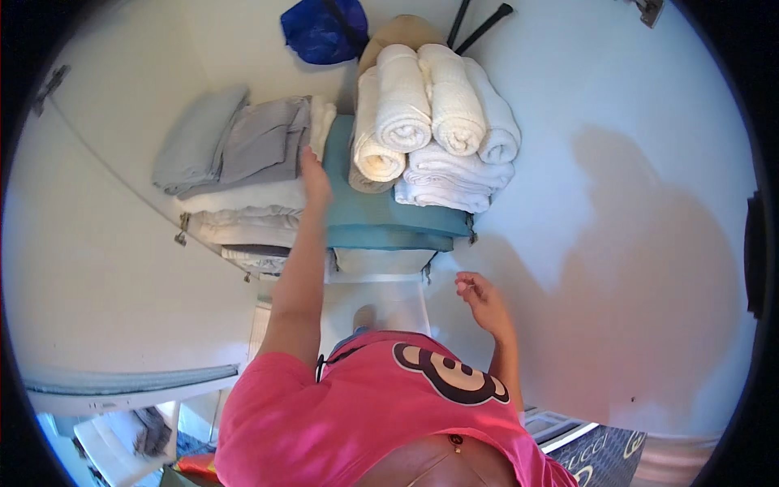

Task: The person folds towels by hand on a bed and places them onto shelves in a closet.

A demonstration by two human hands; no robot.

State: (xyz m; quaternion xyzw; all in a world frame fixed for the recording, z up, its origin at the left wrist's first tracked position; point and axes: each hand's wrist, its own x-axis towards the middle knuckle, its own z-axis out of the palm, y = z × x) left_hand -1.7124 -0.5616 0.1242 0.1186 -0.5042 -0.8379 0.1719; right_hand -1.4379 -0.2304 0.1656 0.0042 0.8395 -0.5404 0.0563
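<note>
My left hand (315,176) reaches forward with straight fingers against the right side of a stack of folded cloths. On that stack lie a folded grey cloth (258,143) and, left of it, a pale grey-blue one (201,143), above folded white bedding (249,195). Right of my hand are teal folded textiles (359,207). On them rest folded white towels (453,176) and several rolled white towels (401,97). My right hand (481,298) hangs below the shelf at the right, its fingers loosely curled; whether it holds anything is unclear.
Open cabinet doors stand at the left (122,255) and right (608,243), with metal hinges (181,230). A blue bag (325,30) and black poles (484,29) are at the back. A lower shelf holds a white fabric bin (383,260). Furniture and clothing lie behind me at lower left.
</note>
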